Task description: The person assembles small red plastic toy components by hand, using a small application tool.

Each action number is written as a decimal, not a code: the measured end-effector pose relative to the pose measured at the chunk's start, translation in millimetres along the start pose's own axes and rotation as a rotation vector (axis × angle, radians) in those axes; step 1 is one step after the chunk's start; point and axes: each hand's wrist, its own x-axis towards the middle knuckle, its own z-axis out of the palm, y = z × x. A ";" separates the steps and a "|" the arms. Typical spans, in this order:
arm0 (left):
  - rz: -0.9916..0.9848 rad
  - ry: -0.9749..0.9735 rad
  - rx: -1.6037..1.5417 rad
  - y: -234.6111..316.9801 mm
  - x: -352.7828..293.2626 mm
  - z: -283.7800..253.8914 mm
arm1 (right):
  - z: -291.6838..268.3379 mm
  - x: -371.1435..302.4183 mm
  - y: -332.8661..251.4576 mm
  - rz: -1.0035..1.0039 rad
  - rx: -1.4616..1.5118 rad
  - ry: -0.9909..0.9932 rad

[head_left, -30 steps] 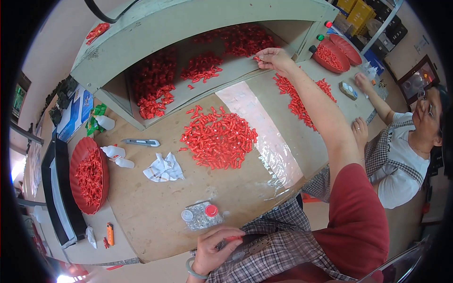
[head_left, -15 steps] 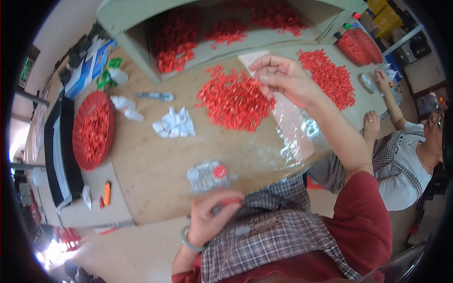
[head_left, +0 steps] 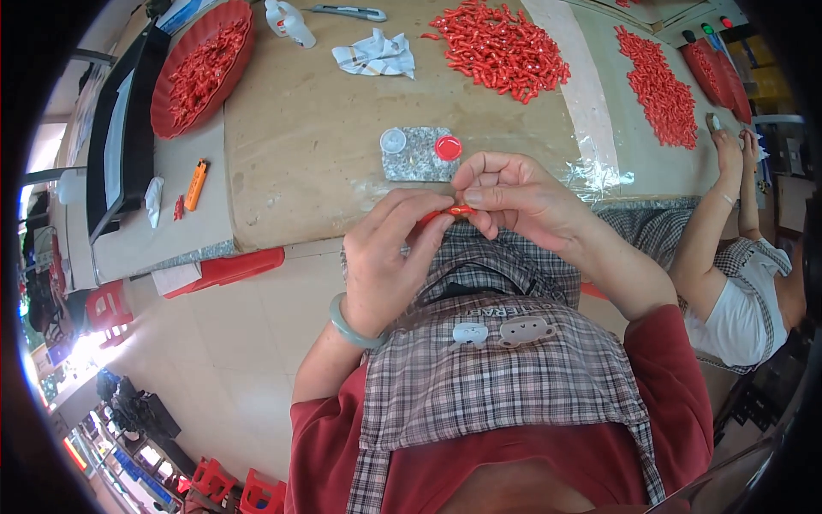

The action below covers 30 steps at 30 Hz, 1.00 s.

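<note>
In front of my apron, both hands are brought together over the table's near edge. My left hand (head_left: 396, 240), with a pale green bangle at the wrist, pinches a small red chili-shaped piece (head_left: 459, 210) between thumb and fingers. The thumb and forefinger of my right hand (head_left: 527, 201) close on the other end of it. Whether my right fingertips hold anything more is hidden. Just beyond my hands lies a speckled grey slab (head_left: 418, 170), carrying a small white round dish (head_left: 393, 141) and a red one (head_left: 448, 148).
Farther back is a heap of red pieces (head_left: 505, 51), with a crumpled white cloth (head_left: 377, 54), a utility knife (head_left: 347, 12) and white bottles (head_left: 291, 23) to its left. A red basket (head_left: 242, 64) and an orange lighter (head_left: 197, 184) lie left. A co-worker's arm (head_left: 711, 206) rests at right.
My right hand has come back from the red heap to meet my left hand at the red piece. The view has tilted down toward my lap.
</note>
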 end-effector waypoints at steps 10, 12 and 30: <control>-0.115 -0.008 -0.032 -2.3 -11.9 -3.4 | 14.6 -7.0 14.4 -0.031 0.044 0.047; -0.235 0.002 -0.146 -7.5 -14.6 -3.8 | 20.3 -10.7 13.9 -0.157 -0.130 0.122; -0.507 -0.061 -0.339 -12.8 -12.1 -1.1 | 8.7 -4.2 15.7 -1.132 -1.603 0.075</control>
